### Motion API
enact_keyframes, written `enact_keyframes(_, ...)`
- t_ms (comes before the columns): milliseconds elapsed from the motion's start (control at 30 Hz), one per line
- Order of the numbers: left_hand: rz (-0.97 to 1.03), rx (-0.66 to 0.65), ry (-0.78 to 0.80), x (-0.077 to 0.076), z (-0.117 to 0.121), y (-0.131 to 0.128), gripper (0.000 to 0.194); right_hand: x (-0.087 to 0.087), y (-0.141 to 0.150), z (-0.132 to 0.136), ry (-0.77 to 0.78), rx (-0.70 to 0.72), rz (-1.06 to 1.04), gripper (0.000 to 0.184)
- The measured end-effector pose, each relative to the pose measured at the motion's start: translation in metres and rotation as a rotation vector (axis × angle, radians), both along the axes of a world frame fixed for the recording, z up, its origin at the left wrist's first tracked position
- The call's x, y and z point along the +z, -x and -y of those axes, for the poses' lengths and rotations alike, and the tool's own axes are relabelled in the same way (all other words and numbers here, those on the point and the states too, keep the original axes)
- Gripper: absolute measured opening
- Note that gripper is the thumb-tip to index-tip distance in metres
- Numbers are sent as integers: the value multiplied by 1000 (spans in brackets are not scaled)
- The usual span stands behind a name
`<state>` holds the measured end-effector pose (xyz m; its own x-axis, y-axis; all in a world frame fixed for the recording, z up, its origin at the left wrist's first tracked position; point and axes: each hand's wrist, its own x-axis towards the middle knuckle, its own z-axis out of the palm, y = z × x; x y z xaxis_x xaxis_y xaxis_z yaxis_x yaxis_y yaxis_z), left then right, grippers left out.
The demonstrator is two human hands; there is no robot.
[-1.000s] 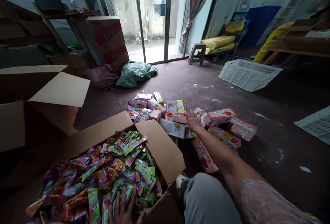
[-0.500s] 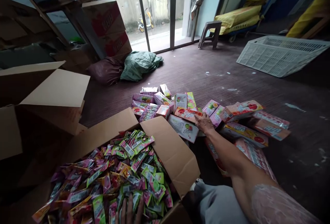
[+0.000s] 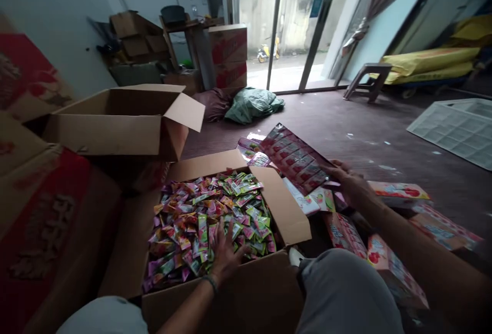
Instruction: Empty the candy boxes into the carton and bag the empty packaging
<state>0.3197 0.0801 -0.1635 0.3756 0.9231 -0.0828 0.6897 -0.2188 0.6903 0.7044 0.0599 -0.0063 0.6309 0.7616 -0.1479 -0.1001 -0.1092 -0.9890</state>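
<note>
Holding a flat, rectangular, dark-pink package [image 3: 294, 159] by its right end, the right hand [image 3: 348, 183] is mostly closed, with the fingers pressing on the edge; where the thumb lies, I cannot tell. The package is tilted, its broad patterned face toward the person, and it is above the right flap of an open brown cardboard carton [image 3: 282, 203] and some boxes behind it. The left hand [image 3: 226, 252] has its fingers spread wide and rests on small, shiny, many-coloured sachets [image 3: 207, 216], which fill this carton; whether it grips any of them, I cannot tell. A dark band [image 3: 210, 283] is around the left wrist.

To the right of the carton, on the dark floor, lie printed pink-and-red oblong boxes [image 3: 397, 193], some close together under and beside the right forearm. At the far left of the filled carton stands a second open brown carton [image 3: 111, 134], and near at left is a large red-and-brown carton [image 3: 49, 231].

Farther away, a crumpled green sack [image 3: 251, 106] touches a dark-red sack [image 3: 213, 104] before 2 stacked red cartons [image 3: 229, 52]. At far right are a grey-brown plastic stool [image 3: 367, 82] and a white plastic basket [image 3: 457, 131].
</note>
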Motion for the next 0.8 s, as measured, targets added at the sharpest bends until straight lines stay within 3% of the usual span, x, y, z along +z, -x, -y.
enact_keyframes(67, 359, 24, 201, 32, -22, 11, 85, 11, 67, -6, -31, 175, -222, 46)
enact_keyframes(133, 677, 52, 348, 69, -45, 32, 84, 12, 135, -13, -32, 438, -414, 47)
enact_keyframes(233, 837, 159, 325, 119, -67, 77, 91, 0, 217, -24, -11, 823, -640, 47)
enact_keyframes(333, 1022, 249, 376, 143, -72, 117, 96, -16, 262, -37, -33, 1019, -674, 47)
enact_keyframes(433, 1260, 298, 568, 138, -73, 132, 88, -27, 280, -51, -20, 1055, -658, 39)
enact_keyframes(600, 1343, 271, 743, 111, -82, 112, 71, -38, 285, -69, 30, 980, -807, 45)
enact_keyframes(700, 1340, 289, 841, 104, -85, 100, 76, -43, 281, -75, 46, 964, -882, 41)
enact_keyframes(800, 1348, 351, 841, 103, -85, 96, 83, -49, 275, -79, 71, 915, -952, 33)
